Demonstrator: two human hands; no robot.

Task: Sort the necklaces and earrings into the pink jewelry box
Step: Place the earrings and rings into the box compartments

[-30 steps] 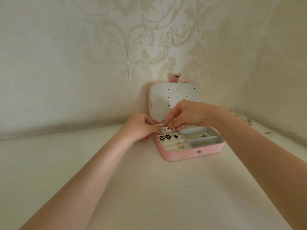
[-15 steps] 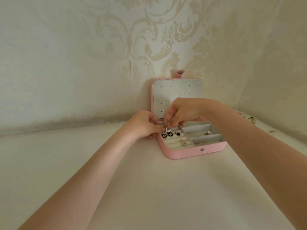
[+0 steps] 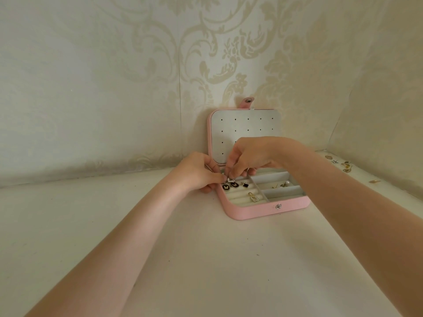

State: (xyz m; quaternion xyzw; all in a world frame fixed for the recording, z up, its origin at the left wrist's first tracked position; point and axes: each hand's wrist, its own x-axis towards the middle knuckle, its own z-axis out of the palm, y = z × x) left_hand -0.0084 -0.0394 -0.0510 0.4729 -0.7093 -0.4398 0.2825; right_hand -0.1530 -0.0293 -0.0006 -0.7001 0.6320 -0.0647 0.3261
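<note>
Two hands, left hand [image 3: 201,173] and right hand [image 3: 248,156], are kept pinched together on a small white earring [image 3: 230,180], lowered since earlier toward the pink jewelry box [image 3: 263,208] ring rolls, so seating is judged near.

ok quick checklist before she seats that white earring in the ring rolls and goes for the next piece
1. Pink jewelry box open, lid propped upright: ok.
2. White earring in hand: ok, both the left hand and the right hand pinch at it over the back row of the ring rolls.
3. Earring seated in a roll: cannot tell, fingers cover it.
4. Free slot nearby: ok, the rolls in front of the black round earrings are mostly bare; the gold rectangular earring sits farther front.
5. More pieces to sort: ok, loose jewelry lies on the table's far right.
</note>
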